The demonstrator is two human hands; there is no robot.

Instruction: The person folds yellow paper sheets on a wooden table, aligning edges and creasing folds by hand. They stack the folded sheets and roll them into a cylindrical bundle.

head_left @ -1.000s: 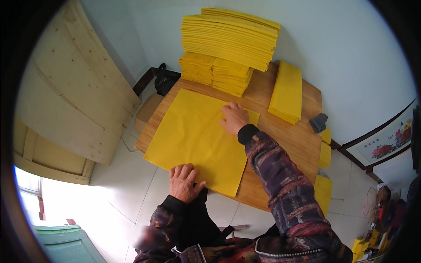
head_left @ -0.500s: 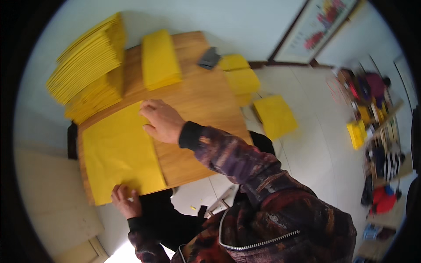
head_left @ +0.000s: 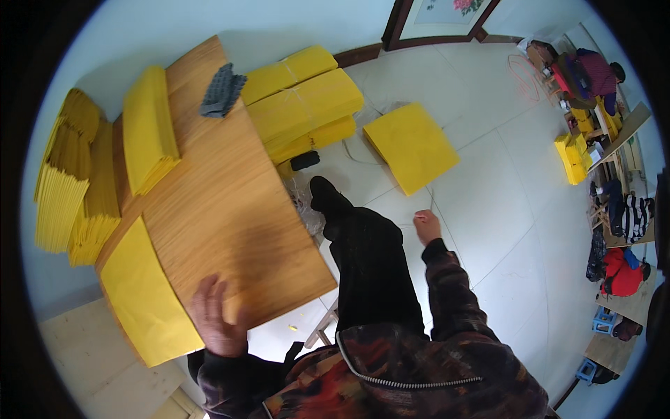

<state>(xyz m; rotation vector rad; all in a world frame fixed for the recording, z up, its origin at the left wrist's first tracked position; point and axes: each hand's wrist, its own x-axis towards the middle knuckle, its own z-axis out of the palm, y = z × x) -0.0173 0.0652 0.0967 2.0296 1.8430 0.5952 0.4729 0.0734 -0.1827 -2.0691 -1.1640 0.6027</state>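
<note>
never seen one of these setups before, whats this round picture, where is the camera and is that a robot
There's no robot here: these are a person's own two hands. A wide fisheye camera on the head looks down, so straight edges bend and the rim goes dark.

On the wooden table lies a flat yellow sheet near the front left edge. Behind it are tall stacks of folded yellow pieces, a narrower yellow pile and a crumpled grey item.

The left hand is open beside the sheet, with nothing visible in it. The right hand is out past the table, with the tiled floor behind it; its fingers are partly hidden, but no held object shows.
</note>
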